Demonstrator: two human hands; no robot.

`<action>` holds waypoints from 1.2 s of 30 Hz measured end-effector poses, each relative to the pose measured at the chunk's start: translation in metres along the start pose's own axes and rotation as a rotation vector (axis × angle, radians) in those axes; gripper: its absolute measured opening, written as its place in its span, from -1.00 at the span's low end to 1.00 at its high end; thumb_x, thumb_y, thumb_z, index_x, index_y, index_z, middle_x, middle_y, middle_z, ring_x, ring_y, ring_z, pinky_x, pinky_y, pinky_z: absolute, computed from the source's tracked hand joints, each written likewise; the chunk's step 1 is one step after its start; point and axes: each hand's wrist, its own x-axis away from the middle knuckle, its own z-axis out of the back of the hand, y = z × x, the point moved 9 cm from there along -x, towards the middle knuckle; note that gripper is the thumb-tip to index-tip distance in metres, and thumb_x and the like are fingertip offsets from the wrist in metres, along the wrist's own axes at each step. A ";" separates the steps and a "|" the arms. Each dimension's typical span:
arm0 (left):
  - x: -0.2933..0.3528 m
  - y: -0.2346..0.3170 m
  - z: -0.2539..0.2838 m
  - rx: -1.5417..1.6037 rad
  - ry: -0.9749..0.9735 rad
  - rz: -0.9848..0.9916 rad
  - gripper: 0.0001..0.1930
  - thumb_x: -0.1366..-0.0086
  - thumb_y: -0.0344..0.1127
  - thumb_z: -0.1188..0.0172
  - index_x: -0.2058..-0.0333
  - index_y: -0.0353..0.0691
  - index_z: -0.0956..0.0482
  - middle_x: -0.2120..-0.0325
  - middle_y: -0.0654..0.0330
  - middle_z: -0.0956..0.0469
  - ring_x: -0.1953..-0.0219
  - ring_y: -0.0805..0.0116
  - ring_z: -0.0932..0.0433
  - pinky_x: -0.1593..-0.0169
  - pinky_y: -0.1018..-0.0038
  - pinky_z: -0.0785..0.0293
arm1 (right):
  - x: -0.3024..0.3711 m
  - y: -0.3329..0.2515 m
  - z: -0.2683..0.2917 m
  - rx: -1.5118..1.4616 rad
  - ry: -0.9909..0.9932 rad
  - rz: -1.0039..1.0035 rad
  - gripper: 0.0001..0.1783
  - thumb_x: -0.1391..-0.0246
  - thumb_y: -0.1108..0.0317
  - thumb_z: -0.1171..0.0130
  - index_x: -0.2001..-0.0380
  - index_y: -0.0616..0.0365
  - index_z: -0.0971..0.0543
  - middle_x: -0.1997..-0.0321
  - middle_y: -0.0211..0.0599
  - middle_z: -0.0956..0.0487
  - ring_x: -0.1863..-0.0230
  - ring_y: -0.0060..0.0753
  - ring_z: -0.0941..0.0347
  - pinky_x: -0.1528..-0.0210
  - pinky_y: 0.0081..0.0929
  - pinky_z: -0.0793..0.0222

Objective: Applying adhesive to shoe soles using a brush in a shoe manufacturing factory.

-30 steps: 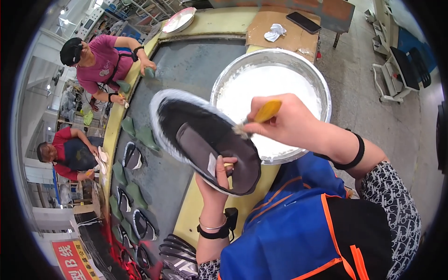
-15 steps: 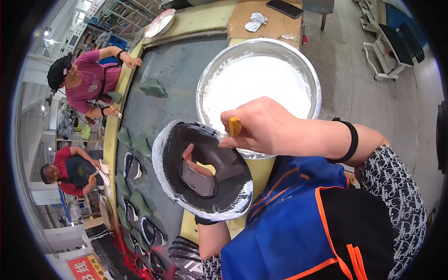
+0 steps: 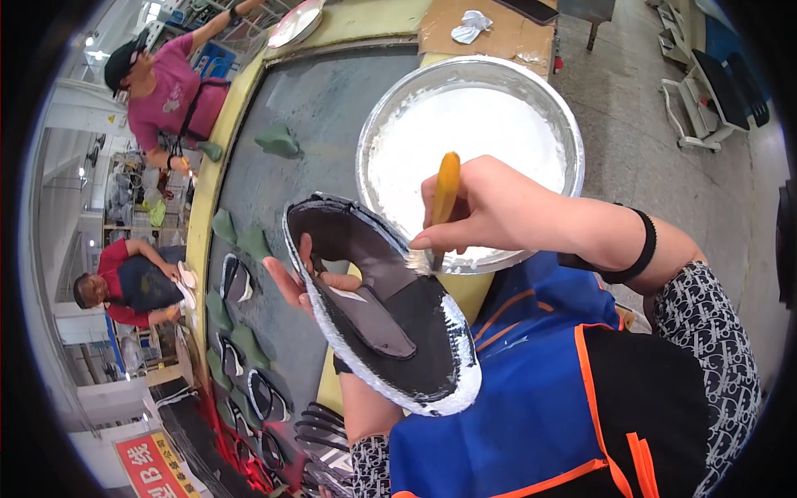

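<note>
My left hand [image 3: 295, 286] props up a dark shoe upper [image 3: 427, 332] from behind. Its fingers show through the opening, and part of the palm is hidden. White paste coats the lower edge of the upper, thickest at the near rounded end. My right hand [image 3: 498, 207] grips a brush [image 3: 447, 191] with a yellow handle. The pale bristles rest on the upper's right edge. Just beyond that hand stands a large metal basin [image 3: 571, 133] holding white liquid [image 3: 457, 133].
Green shoe lasts [image 3: 278, 143] and dark uppers [image 3: 267, 397] lie along the grey worktable [image 3: 332, 91]. Two people [image 3: 178, 104] work at its left side. Cardboard [image 3: 523, 41] with a white cloth [image 3: 471, 27] lies behind the basin. A white cart [image 3: 706, 100] stands at right.
The upper has turned and tilted, showing more of its length. The brush is now more upright, with its bristles visible at the upper's edge. The person in pink has raised an arm.
</note>
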 end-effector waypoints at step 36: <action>0.289 -0.205 0.189 0.563 1.351 1.860 -0.55 -0.43 -0.18 0.23 -0.21 -0.26 -0.16 -0.28 -0.01 -0.16 -0.29 -0.04 -0.24 -0.27 -0.14 -0.26 | 0.070 0.083 0.105 -0.536 0.699 -0.033 -0.89 -0.22 0.36 -0.14 0.38 0.11 -0.47 0.50 -0.53 -0.45 0.61 -0.77 -0.29 0.58 -0.74 -0.23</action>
